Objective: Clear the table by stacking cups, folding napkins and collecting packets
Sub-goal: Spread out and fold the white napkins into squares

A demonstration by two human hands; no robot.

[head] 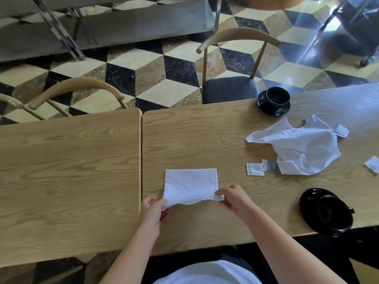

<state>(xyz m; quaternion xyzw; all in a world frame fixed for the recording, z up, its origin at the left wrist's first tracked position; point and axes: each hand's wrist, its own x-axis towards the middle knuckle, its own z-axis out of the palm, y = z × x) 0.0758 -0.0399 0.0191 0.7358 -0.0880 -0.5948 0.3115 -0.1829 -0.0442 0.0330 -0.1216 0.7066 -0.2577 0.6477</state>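
A white napkin (191, 184), folded into a rectangle, lies on the right wooden table (194, 136). My left hand (152, 211) pinches its near left corner and my right hand (232, 198) pinches its near right corner, both lifting the near edge slightly. A crumpled white napkin (303, 146) lies further right. Small packets (255, 169) sit beside it, one more packet (372, 164) at the right edge and one (341, 130) behind the crumpled napkin. A black cup on a saucer (274, 101) stands at the back; another black cup on a saucer (328, 212) stands near the front edge.
A second wooden table (67, 177) adjoins on the left, with a narrow gap between the two. Wooden chairs (231, 64) stand behind both tables on a chequered floor. A metal shelf stands at the far back.
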